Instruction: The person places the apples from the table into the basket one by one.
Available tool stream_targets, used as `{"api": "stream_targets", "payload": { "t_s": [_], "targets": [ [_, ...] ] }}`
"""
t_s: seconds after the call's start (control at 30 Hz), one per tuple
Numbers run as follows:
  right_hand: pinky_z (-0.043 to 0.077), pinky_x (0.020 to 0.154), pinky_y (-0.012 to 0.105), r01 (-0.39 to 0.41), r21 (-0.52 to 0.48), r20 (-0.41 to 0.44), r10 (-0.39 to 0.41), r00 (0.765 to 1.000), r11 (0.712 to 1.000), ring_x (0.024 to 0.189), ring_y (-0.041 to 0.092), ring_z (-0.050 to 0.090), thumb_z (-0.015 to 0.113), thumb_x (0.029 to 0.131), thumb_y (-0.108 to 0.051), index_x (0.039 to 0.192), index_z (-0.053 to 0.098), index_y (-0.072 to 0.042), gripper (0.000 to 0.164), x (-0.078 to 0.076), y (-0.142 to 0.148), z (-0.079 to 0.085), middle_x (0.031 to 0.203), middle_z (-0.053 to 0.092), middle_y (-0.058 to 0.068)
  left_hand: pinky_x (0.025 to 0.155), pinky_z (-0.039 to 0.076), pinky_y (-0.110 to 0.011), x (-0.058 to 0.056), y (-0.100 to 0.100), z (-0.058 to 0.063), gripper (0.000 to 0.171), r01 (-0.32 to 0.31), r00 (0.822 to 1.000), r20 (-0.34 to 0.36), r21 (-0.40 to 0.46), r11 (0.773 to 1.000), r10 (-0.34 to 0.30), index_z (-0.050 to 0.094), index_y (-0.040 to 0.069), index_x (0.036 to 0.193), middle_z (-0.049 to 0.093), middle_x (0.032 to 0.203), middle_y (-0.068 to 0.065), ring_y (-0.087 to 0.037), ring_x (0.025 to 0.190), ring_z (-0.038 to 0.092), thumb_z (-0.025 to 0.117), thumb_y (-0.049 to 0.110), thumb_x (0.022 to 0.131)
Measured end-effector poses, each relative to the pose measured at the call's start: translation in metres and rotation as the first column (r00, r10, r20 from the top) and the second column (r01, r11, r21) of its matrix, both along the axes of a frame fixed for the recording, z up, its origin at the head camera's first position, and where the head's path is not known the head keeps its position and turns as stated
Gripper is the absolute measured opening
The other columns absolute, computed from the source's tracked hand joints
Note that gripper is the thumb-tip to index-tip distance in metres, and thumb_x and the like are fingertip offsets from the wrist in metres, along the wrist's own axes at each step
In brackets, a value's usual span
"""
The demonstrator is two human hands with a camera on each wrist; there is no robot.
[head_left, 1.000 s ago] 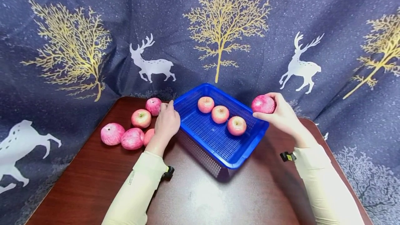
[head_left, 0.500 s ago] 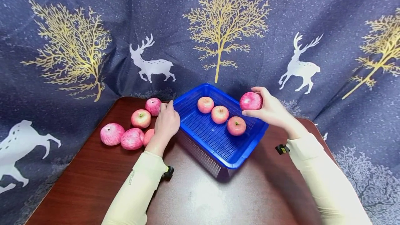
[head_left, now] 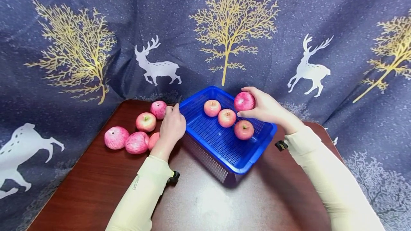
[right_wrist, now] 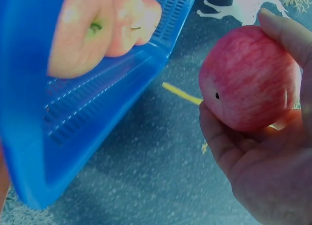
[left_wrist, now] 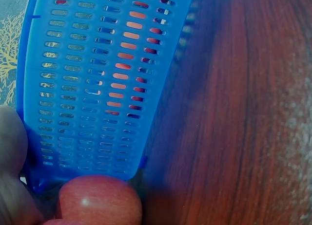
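Observation:
A pink-red apple (head_left: 244,101) is gripped between the thumb and fingers of my right hand (head_left: 268,109), above the far right side of the blue plastic basket (head_left: 205,149). The right wrist view shows this apple (right_wrist: 248,79) with its dark blossom end facing the camera. Inside the basket three paler apples lie in a slanting row, the nearest apple (head_left: 244,130) below the held one. My left hand (head_left: 172,124) holds the basket's left rim, its fingertips partly hidden. In the left wrist view a red apple (left_wrist: 100,200) sits close to the basket's perforated wall (left_wrist: 87,88).
Several more apples lie left of the basket on the brown table (head_left: 96,181), among them a large pink apple (head_left: 116,138) and a yellowish-red apple (head_left: 146,122). My left forearm partly covers one apple (head_left: 154,141). Behind the table hangs a dark blue cloth (head_left: 192,27) printed with deer and trees.
My right hand has moved left with its apple, from outside the basket's right rim to over the basket. The left hand has stayed at the rim.

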State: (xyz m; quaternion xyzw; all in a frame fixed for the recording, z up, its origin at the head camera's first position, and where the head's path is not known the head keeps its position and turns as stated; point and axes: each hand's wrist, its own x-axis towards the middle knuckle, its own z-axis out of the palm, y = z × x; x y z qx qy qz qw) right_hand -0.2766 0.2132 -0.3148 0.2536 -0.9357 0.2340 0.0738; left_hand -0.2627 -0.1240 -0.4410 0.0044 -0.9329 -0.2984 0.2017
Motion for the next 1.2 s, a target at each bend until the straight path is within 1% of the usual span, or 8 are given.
{"api": "stream_targets", "payload": {
  "t_s": [0.1,0.17,0.3,0.5,0.7,0.87,0.97,1.2],
  "targets": [
    [0.046,0.091,0.039,-0.020,-0.001,0.011,0.020,1.000,1.000,0.105,0.015,0.057,0.084,0.069,-0.052,0.139,0.047,-0.018,0.087,-0.003,-0.009,0.000,0.122,0.059,-0.001,0.082,0.048,-0.054,0.000,0.000,0.000,0.051,0.001,1.000,0.000,0.000,1.000,-0.001,0.042,0.006,0.147,0.046,0.128,-0.021,-0.041,0.104,0.056,0.043,0.018,0.097],
    [0.045,0.091,0.037,-0.038,0.005,0.012,0.038,0.999,0.999,0.104,0.013,0.057,0.083,0.069,-0.054,0.138,0.048,-0.018,0.085,-0.005,-0.016,0.000,0.121,0.059,-0.003,0.083,0.048,-0.054,0.000,0.000,0.000,0.051,0.001,1.000,0.001,0.000,1.000,-0.001,0.042,0.005,0.147,0.046,0.128,-0.021,-0.041,0.105,0.055,0.043,0.018,0.098],
    [0.045,0.090,0.035,-0.074,-0.001,0.009,0.074,0.997,0.997,0.101,0.011,0.057,0.085,0.069,-0.050,0.134,0.050,-0.016,0.081,-0.011,-0.028,-0.003,0.117,0.059,-0.005,0.084,0.048,-0.054,0.001,0.000,0.001,0.051,0.003,1.000,0.005,0.000,1.000,-0.003,0.041,0.005,0.147,0.045,0.129,-0.021,-0.040,0.106,0.055,0.043,0.019,0.098],
    [0.045,0.087,0.034,-0.109,0.004,0.029,0.109,0.994,0.994,0.096,0.012,0.057,0.086,0.068,-0.045,0.128,0.051,-0.018,0.075,-0.014,-0.047,-0.006,0.110,0.060,-0.005,0.084,0.048,-0.053,0.001,0.000,0.000,0.051,0.006,1.000,-0.006,-0.003,1.000,-0.006,0.042,0.005,0.146,0.045,0.128,-0.021,-0.039,0.107,0.055,0.044,0.018,0.098],
    [0.046,0.082,0.033,-0.163,0.034,0.047,0.161,0.986,0.986,0.090,0.012,0.057,0.086,0.067,-0.045,0.122,0.051,-0.019,0.069,-0.016,-0.064,-0.010,0.101,0.061,-0.006,0.083,0.048,-0.053,0.001,0.000,0.001,0.051,0.005,1.000,-0.011,-0.001,1.000,-0.005,0.043,0.005,0.146,0.046,0.128,-0.021,-0.039,0.105,0.056,0.045,0.018,0.097],
    [0.046,0.079,0.030,-0.174,0.067,0.050,0.171,0.984,0.983,0.087,0.009,0.056,0.086,0.066,-0.047,0.117,0.050,-0.021,0.067,-0.018,-0.074,-0.015,0.098,0.060,-0.009,0.083,0.048,-0.053,0.002,0.000,0.003,0.051,0.008,1.000,-0.007,0.001,1.000,-0.008,0.042,0.005,0.146,0.046,0.128,-0.021,-0.039,0.105,0.056,0.045,0.018,0.097],
    [0.045,0.081,0.029,-0.184,0.076,0.044,0.181,0.983,0.980,0.089,0.009,0.056,0.087,0.066,-0.047,0.118,0.050,-0.019,0.070,-0.021,-0.081,-0.017,0.100,0.058,-0.008,0.084,0.048,-0.053,0.002,0.000,0.003,0.050,0.006,1.000,0.000,0.000,1.000,-0.006,0.042,0.005,0.146,0.045,0.128,-0.021,-0.039,0.106,0.055,0.044,0.018,0.098],
    [0.042,0.091,0.032,-0.238,0.122,0.017,0.238,0.971,0.963,0.102,0.017,0.050,0.087,0.067,-0.043,0.122,0.049,-0.008,0.076,-0.027,-0.099,-0.026,0.113,0.050,0.004,0.084,0.048,-0.053,0.002,0.000,0.002,0.050,0.002,1.000,-0.005,-0.003,1.000,-0.002,0.042,0.005,0.146,0.045,0.128,-0.021,-0.040,0.106,0.055,0.044,0.018,0.097]
  ]
}}
